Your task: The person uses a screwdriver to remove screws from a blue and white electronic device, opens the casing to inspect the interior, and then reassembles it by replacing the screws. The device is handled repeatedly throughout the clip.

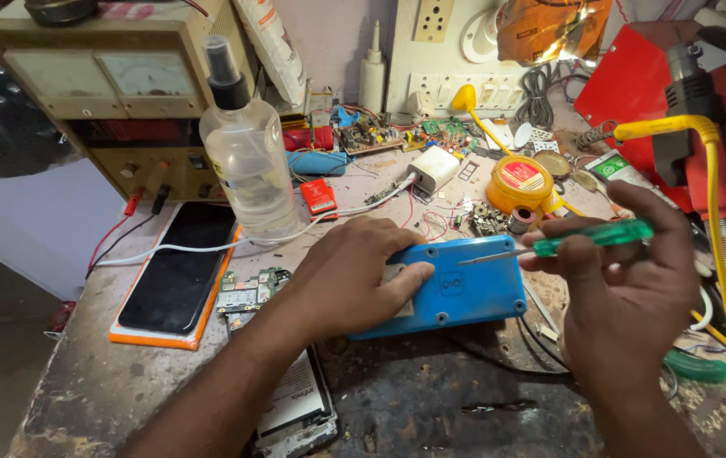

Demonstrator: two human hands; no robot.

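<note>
- Head view: left hand lies flat, fingers spread, pressing on the blue plastic case.
- Right hand pinches a green-handled screwdriver, tip just above the case's top.
- Case lies on the worn workbench.
- Left of the case: a circuit board, then a phone in an orange cover.
- Behind the case: a clear spray bottle and a yellow round tin.
</note>
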